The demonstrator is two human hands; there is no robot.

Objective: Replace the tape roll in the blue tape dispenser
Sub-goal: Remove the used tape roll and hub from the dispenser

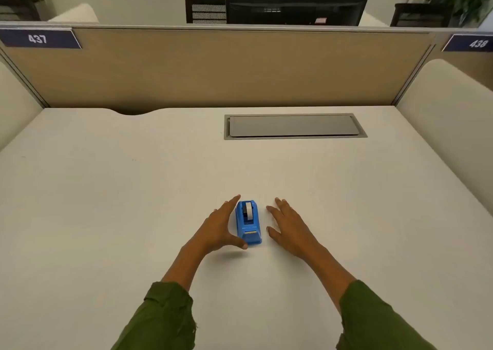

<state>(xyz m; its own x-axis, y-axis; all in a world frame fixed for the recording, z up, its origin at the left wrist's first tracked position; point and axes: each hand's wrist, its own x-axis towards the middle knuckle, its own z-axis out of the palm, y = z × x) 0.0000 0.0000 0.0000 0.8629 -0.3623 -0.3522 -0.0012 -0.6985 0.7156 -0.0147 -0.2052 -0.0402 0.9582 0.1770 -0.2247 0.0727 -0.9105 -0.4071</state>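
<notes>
Reaching toward the blue tape dispenser [248, 223], I have both hands spread, fingers extended, gripping nothing. It sits on the pale desk [106, 189] close in front of me, between my hands, with its cutter end pointing back at me. My left hand [220, 229] is right against its left side, thumb tip at the near corner; whether the palm actually touches the plastic I cannot tell. My right hand [286, 228] rests flat on the desk just beside it, clearly apart from it.

As I judge it, the job has barely begun. A tape roll [249, 211] is seated in the dispenser's well, its pale band showing on top, so nothing has been lifted out. Everything is left to do: pulling that roll and its hub free, fitting a fresh one, and threading the end to the cutter.

I see no spare roll anywhere on the desk, so the replacement must be out of view. The hub holding the roll is hidden inside the well, and how much tape remains is too small to make out. The cutter blade shows only as a thin light strip.
</notes>
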